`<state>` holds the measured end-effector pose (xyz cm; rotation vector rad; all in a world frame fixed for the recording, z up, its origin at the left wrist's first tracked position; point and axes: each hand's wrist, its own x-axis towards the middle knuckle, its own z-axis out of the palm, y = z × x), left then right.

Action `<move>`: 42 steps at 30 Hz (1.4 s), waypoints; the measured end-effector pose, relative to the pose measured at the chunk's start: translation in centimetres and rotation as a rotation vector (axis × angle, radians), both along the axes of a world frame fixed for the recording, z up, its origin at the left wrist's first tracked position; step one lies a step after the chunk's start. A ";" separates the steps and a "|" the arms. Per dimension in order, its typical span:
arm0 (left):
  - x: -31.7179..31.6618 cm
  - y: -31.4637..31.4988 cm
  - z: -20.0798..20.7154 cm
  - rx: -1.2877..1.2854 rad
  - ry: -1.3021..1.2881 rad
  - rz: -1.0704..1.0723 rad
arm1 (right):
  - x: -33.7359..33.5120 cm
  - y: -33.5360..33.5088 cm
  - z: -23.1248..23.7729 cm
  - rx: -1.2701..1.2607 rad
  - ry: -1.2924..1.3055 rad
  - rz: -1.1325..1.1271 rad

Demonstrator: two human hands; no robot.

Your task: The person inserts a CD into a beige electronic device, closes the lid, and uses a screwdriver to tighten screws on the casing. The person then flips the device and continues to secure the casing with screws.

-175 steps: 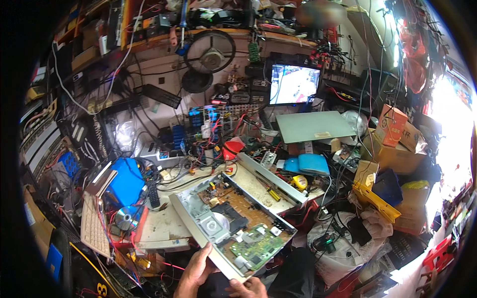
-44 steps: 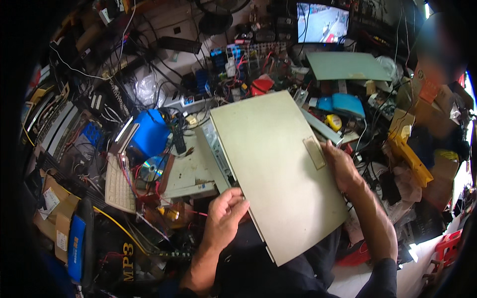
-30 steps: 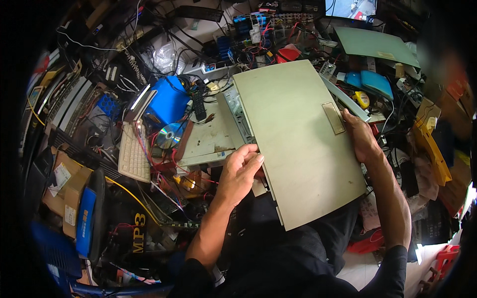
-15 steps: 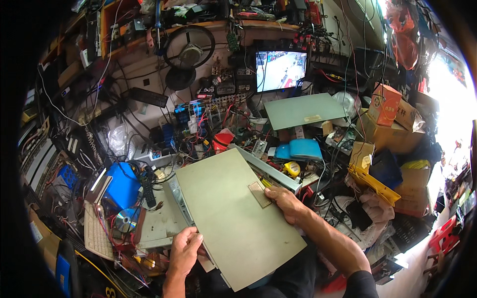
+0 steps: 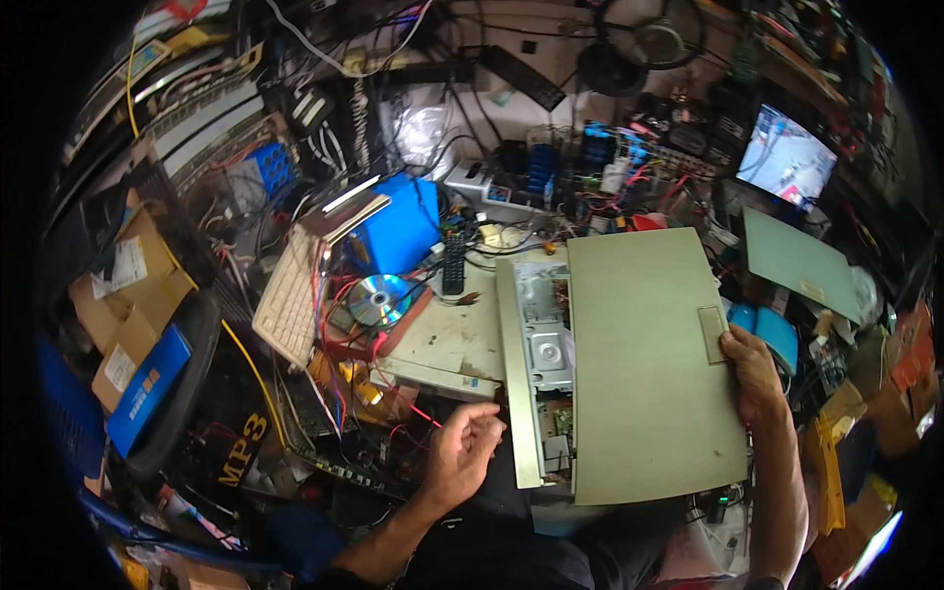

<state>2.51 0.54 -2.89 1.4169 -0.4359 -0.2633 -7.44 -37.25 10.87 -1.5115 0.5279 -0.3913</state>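
A: What has changed in the last half second?

B: The person's left hand [image 5: 462, 454] has come off the grey metal cover panel [image 5: 649, 364]. Half a second ago it gripped the panel's near corner; now it hangs free, fingers loosely curled on nothing, just left of the near end of the open player chassis [image 5: 536, 374].

A: And the other hand?

B: The right hand [image 5: 749, 372] is still clamped on the panel's right edge, just below the small raised tab there, thumb on top, fingers wrapped under.

A: Where does the panel sit relative to the chassis?

B: It lies over the chassis's right part and overhangs its right side. A strip of the chassis on the panel's left stays uncovered, showing the disc drive mechanism [image 5: 547, 349] and a bit of green circuit board [image 5: 559, 423] nearer the person. Earlier the panel covered the chassis completely.

A: So what does that mean for the work?

B: Judging from this, the cover is now carried by one hand alone, shifted sideways rather than seated, so the inside is partly reachable again.

A: Anything else near the chassis?

B: To its left a dirty white casing [image 5: 442, 339], beyond that a shiny disc [image 5: 379, 300] and a beige keyboard [image 5: 290, 295]; a black remote [image 5: 453, 263] lies toward the far left corner.
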 end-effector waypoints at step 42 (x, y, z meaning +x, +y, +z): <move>-3.4 -1.2 -3.3 0.148 -0.732 -0.124 | 10.1 -1.0 -1.1 -0.188 0.339 0.167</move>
